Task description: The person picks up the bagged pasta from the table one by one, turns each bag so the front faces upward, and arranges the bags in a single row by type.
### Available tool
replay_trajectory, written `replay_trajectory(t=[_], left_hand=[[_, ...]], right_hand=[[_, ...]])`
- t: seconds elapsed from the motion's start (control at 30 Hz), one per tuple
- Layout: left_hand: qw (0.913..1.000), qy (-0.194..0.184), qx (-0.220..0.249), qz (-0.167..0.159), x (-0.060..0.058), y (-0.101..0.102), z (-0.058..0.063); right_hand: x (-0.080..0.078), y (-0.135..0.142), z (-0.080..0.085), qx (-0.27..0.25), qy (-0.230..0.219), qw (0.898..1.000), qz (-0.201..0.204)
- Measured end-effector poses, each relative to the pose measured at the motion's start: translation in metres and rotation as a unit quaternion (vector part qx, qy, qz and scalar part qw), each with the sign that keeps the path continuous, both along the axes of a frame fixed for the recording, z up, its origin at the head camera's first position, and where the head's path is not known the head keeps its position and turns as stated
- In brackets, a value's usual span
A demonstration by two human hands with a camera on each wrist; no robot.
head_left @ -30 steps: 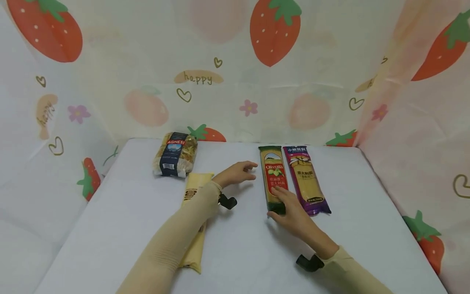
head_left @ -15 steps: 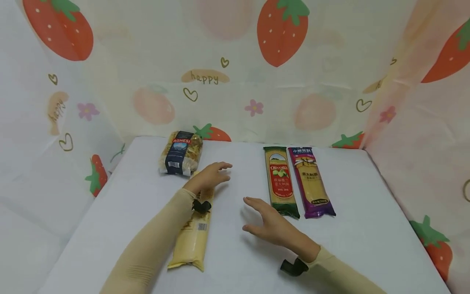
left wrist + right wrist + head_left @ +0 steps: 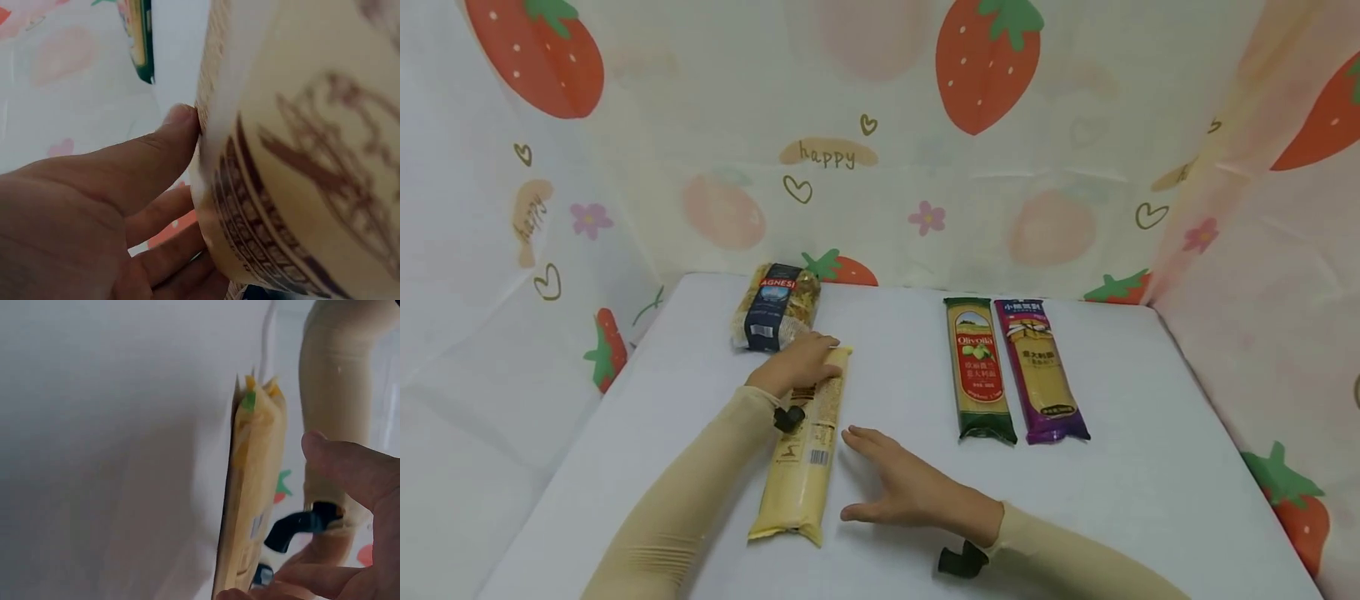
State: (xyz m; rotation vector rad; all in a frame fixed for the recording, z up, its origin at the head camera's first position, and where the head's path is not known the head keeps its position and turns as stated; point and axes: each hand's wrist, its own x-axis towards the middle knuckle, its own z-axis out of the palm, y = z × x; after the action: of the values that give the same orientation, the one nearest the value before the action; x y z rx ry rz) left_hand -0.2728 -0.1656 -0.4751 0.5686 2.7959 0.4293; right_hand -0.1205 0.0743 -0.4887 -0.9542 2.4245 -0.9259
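A long pale-yellow packet [image 3: 797, 475] with brown print and a barcode lies lengthwise on the white table; its contents cannot be made out. Over its far end is my left hand [image 3: 793, 364], fingers pointing right and covering part of the print. In the left wrist view the thumb [image 3: 178, 125] is at the packet's edge, with the other fingers partly hidden behind it; whether they press on it is unclear. To the packet's right, my right hand [image 3: 902, 483] hovers with thumb and fingers spread, apart from it.
A bag of Agnesi pasta [image 3: 777, 307] sits just beyond the left hand. At the right, a green-and-red Olivoila spaghetti packet [image 3: 979, 371] and a purple spaghetti packet [image 3: 1042, 371] lie side by side. Strawberry-print curtains [image 3: 850, 208] enclose the back and sides of the table [image 3: 910, 333].
My right hand has left the Olivoila packet and moved left, close to the yellow packet. My left hand has moved left to the yellow packet's far end. The view has shifted slightly.
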Motion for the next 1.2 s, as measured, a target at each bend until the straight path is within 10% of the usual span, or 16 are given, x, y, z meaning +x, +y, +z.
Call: replay_trajectory(t=[0.47, 0.93, 1.2], left_hand=[[0.9995, -0.024, -0.001, 0.02, -0.007, -0.001, -0.001], [0.9995, -0.018, 0.008, 0.023, -0.004, -0.003, 0.003], [0.9999, 0.002, 0.014, 0.01, -0.002, -0.001, 0.005]], right_hand=[[0.012, -0.038, -0.005, 0.059, 0.02, 0.998, -0.001], [0.015, -0.064, -0.01, 0.149, 0.132, 0.98, -0.013], [0.013, -0.061, -0.004, 0.142, 0.108, 0.984, -0.022]])
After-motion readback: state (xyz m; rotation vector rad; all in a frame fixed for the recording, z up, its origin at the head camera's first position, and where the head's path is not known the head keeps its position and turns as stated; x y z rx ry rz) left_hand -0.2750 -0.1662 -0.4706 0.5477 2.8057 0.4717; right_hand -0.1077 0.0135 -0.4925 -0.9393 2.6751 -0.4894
